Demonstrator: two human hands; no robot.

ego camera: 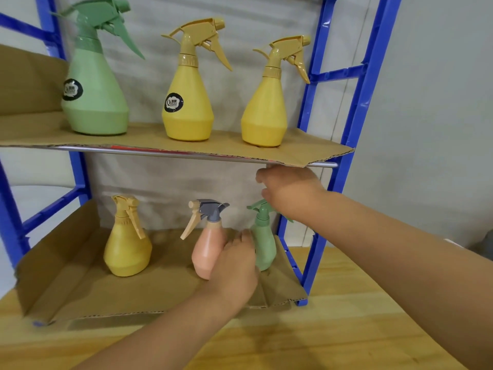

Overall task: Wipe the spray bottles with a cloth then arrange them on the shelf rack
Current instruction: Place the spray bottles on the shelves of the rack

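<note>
Spotter: Forearms nearest the lens, both reaching in over a wooden table (333, 329). Blue shelf rack (357, 108) stands on it.

Recorder: Left hand?

Spotter: Left hand (234, 265) low on the bottom shelf, back to camera, lying against the pink bottle (206, 249), fingertips up between it and the small green bottle (264, 244). Cannot tell whether it grips either one.

Recorder: Right hand?

Spotter: Right hand (290, 193) just under the upper shelf's metal bar (322, 164), fingers curled over the small green bottle's spray head, holding it. That bottle is upright at the right end of the lower cardboard liner (80, 289).

Recorder: Rest of the bottom shelf?

Spotter: Lower yellow bottle (126, 249) at left, well apart from the pink one. Pink bottle has a grey head and leans slightly.

Recorder: Top shelf?

Spotter: Upper cardboard liner (226, 148) carries three upright bottles: large green bottle (94, 97) left, labelled yellow bottle (186, 102) middle, plain yellow bottle (264, 113) right. Nozzles point right.
</note>
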